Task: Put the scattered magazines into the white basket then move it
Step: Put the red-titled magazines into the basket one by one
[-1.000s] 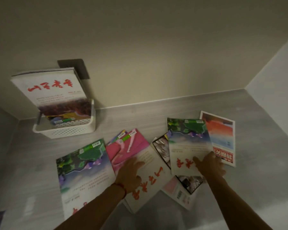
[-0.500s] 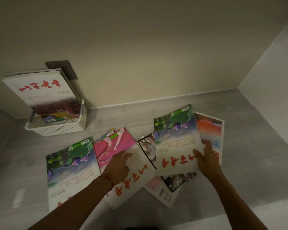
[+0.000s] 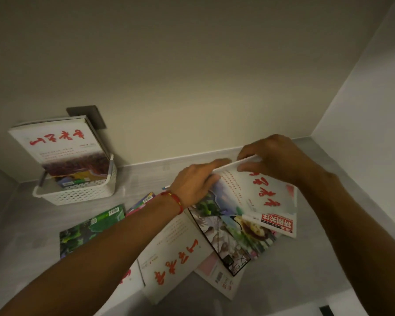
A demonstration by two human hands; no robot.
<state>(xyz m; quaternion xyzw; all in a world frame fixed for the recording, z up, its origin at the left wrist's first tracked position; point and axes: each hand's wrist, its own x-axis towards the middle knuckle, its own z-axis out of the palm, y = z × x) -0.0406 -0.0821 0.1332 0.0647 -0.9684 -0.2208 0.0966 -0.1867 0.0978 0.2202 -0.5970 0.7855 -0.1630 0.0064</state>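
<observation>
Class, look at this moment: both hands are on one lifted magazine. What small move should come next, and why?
Probably carry the lifted magazine leftward toward the white basket. The right hand grips its top edge and the left hand steadies it, so it is already off the pile. The basket holds upright magazines leaning back, with open room in front.

Grey floor (image 3: 328,247), beige wall (image 3: 192,76), dark wall plate (image 3: 94,115)

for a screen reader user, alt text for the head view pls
Both hands, left hand and right hand, lift a magazine by its top edge above others scattered on a grey surface. The white basket, back left, already holds magazines.
</observation>
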